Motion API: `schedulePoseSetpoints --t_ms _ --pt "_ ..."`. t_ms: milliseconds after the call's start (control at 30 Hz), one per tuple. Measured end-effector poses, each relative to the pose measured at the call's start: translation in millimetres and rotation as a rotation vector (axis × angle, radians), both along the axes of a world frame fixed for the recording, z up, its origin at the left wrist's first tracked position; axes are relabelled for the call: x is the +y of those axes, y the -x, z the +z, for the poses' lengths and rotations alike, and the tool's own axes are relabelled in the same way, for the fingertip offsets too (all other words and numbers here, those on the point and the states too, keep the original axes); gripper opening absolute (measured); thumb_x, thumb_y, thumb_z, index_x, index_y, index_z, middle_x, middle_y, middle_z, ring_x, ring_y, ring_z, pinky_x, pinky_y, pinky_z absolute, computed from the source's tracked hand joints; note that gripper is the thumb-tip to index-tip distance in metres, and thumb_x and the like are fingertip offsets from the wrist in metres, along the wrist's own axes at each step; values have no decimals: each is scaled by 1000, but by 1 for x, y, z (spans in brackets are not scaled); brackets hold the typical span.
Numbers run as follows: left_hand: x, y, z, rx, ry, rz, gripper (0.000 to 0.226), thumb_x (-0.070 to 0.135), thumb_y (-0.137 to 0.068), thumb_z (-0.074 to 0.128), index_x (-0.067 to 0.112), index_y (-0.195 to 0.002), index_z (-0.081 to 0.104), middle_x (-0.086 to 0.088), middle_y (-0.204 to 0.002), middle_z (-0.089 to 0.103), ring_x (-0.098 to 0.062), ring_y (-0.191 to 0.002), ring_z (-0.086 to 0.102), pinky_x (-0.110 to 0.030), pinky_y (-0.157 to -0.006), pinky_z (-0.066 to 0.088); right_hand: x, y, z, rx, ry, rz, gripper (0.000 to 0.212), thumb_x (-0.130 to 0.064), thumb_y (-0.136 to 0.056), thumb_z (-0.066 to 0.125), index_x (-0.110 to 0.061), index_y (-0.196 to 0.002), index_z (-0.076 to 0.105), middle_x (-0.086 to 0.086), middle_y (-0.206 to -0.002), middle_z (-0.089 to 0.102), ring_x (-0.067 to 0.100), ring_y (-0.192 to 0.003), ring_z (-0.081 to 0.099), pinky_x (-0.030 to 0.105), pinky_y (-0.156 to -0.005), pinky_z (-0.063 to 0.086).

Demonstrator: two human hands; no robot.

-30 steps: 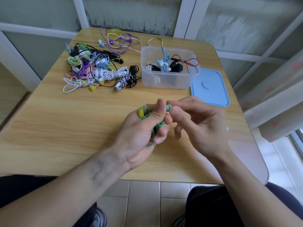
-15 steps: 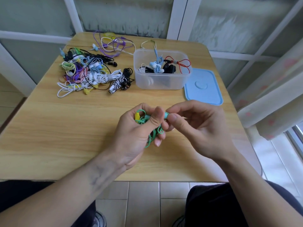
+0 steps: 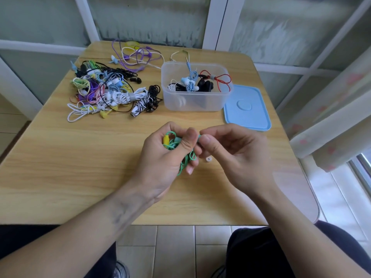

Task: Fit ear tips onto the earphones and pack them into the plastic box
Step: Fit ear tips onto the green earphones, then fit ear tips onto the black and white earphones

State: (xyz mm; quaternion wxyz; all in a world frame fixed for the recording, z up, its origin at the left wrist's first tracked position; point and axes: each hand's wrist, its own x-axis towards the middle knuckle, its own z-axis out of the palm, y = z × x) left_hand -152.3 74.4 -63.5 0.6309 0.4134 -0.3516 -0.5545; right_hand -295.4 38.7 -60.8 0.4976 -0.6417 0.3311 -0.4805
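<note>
the left hand (image 3: 170,155) sits in the centre of the frame, fingers curled round a bundled green earphone (image 3: 186,160). the cord is coiled in the palm, with loops spilling out below the fingers, and a yellow bit shows near the top of the bundle. bunching the cord this way likely keeps it from dangling while one earbud is pushed up between thumb and forefinger for fitting.

the right hand (image 3: 230,155) meets it just right of centre, thumb and forefinger pinched on the teal earbud end (image 3: 199,137) that sticks out of the left hand. its other fingers are loosely curled. a small pale ear tip (image 3: 208,158) shows just below those fingers; i cannot tell whether it is held by a lower finger or lies on the bench (image 3: 80,167). it looks kept near as the next piece to fit.

the box (image 3: 195,101) stands open in the upper middle, already holding blue, black, white and red earphones, within easy reach of both hands. its blue lid (image 3: 248,109) lies flat just right of it, touching or nearly so. the pile (image 3: 108,93) of unsorted earphones lies at upper left, apart from the box, likely so that done and undone stay separate.
</note>
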Motion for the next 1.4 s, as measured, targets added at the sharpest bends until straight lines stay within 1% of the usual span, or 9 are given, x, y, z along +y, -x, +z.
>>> schedulePoseSetpoints --t_ms 100,200,433,667,767,867,1000,1200,1400 --pt "-6 -6 2 -193 62 63 19 20 -82 66 3 -84 55 -11 -67 66 -23 -53 58 -28 -44 46 -5 4 2 28 -44 -29 28 -17 -82 74 -10 -108 68 6 -84 77 25 -75 74 35 -66 59" --pt "-27 -20 13 -423 130 143 21 18 -85 68 5 -98 59 -9 -80 70 -24 -61 65 -34 -51 54 -15 12 4 38 -48 -170 17 -9 -89 72 -13 -105 68 8 -83 76 25 -72 72 32 -62 58" --pt "-130 -40 41 -963 204 456 7 22 -83 70 18 -89 68 14 -84 65 -1 -79 60 -13 -74 46 -26 20 2 114 -2 -302 16 -4 -91 67 -19 -89 71 4 -79 73 19 -64 70 48 -65 58" --pt "-163 -36 44 -1132 145 260 24 41 -88 63 18 -91 69 13 -87 68 -1 -80 60 -19 -75 48 -26 24 1 199 10 -262 13 -7 -91 68 -20 -90 72 0 -78 73 16 -67 71 53 -65 57" --pt "-144 -62 54 -1132 222 421 15 23 -91 56 15 -95 68 5 -93 69 -5 -83 59 -22 -78 48 -27 23 1 204 8 -249 12 -9 -90 69 -20 -91 72 -1 -79 73 16 -68 71 52 -65 56" --pt "-119 -103 45 -1441 54 388 28 6 -83 53 9 -107 66 -9 -109 65 -24 -105 54 -30 -90 43 -27 18 1 217 17 -231 13 -9 -90 69 -22 -90 72 -2 -78 73 17 -68 70 50 -65 57" --pt "-90 -127 22 -1878 -193 96 47 23 -80 62 17 -127 58 -11 -126 52 -34 -119 35 -42 -100 31 -25 8 -2 248 28 -208 12 -9 -90 70 -21 -89 72 -5 -76 72 16 -69 69 48 -67 58" --pt "-84 -122 7 -1943 -38 185 46 47 -79 69 24 -119 66 -3 -118 51 -28 -112 32 -40 -98 28 -24 4 -9 290 34 -209 15 -10 -89 70 -24 -88 73 -7 -75 72 16 -69 69 47 -66 57" --pt "-75 -122 -7 -1874 143 334 36 26 -73 79 13 -106 73 -7 -106 56 -32 -106 39 -43 -91 35 -26 1 -10 295 41 -198 14 -11 -89 70 -25 -88 73 -6 -76 72 17 -70 68 45 -66 57"
